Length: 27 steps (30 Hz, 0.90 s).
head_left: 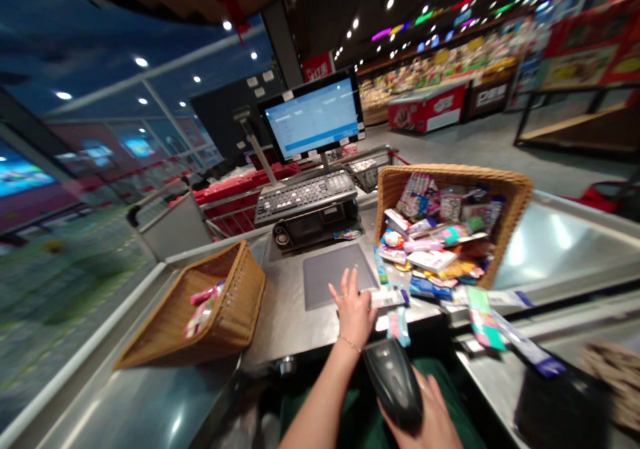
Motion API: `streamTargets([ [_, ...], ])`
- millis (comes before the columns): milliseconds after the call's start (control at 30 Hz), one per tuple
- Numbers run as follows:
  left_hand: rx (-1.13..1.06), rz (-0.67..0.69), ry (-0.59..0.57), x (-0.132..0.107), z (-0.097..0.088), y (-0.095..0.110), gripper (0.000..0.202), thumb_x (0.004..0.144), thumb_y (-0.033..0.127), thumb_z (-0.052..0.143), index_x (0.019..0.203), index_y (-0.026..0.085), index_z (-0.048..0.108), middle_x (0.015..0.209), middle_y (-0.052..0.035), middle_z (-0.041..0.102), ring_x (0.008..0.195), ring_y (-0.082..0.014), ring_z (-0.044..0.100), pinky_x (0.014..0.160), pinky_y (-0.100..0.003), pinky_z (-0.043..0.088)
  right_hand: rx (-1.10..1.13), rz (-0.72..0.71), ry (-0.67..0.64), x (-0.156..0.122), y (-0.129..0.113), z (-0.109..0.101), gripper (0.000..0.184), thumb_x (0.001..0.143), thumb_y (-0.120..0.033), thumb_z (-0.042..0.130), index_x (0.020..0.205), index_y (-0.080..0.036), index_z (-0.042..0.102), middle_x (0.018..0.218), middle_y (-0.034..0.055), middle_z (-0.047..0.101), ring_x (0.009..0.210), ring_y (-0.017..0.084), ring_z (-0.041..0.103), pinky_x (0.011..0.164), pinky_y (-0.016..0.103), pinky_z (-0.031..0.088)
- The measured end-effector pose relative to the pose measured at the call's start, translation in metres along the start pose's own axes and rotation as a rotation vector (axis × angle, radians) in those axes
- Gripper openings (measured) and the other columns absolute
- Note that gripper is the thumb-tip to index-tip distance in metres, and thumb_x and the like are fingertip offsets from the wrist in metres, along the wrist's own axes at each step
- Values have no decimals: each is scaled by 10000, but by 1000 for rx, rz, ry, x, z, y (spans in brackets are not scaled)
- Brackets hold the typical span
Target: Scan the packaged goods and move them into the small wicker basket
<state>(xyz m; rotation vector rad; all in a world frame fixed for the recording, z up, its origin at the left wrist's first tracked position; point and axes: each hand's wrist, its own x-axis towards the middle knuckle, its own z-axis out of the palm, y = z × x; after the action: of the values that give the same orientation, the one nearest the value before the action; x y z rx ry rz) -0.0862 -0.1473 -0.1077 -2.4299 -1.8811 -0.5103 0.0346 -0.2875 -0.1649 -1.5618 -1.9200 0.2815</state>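
Checkout counter (pixel 285 329) with two wicker baskets of packets
The tipped right basket (pixel 515 202) spills many packets (pixel 435 259); the left basket (pixel 240 302) holds few. The left hand (pixel 355 310) lies open, fingers spread, beside a flat packet (pixel 389 297); the right hand (pixel 433 419) grips a barcode scanner (pixel 395 382).

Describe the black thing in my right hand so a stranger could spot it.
Find the steel checkout counter with the tipped wicker basket spilling packets. At its near edge, the right hand grips a handheld scanner: glossy black and wedge-shaped, unlike the colourful flat packets beside it.
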Motion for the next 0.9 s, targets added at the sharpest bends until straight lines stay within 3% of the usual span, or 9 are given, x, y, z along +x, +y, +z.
streamTargets([
  [700,22,-277,152,-20,-25,-56,188,750,228,677,930,260,722,1496,-119,387,1422,-350,242,1055,-723,181,60,33,-109,1,-8,-1,469,876,-446,483,1255,-182,568,1286,116,620,1174,314,593,961,578,483],
  [800,21,-307,163,-24,-29,-61,168,766,244,667,922,262,727,1490,-121,397,1423,-350,238,1058,-726,166,108,66,-80,-1,-16,4,452,861,-421,486,1246,-198,568,1264,113,637,1171,316,598,981,579,463],
  [900,16,-329,173,-29,-31,-65,163,779,256,657,926,265,729,1498,-119,386,1424,-351,234,1059,-728,156,166,147,35,-4,-26,11,449,848,-356,456,1259,-196,541,1262,131,632,1197,315,576,1061,600,353],
])
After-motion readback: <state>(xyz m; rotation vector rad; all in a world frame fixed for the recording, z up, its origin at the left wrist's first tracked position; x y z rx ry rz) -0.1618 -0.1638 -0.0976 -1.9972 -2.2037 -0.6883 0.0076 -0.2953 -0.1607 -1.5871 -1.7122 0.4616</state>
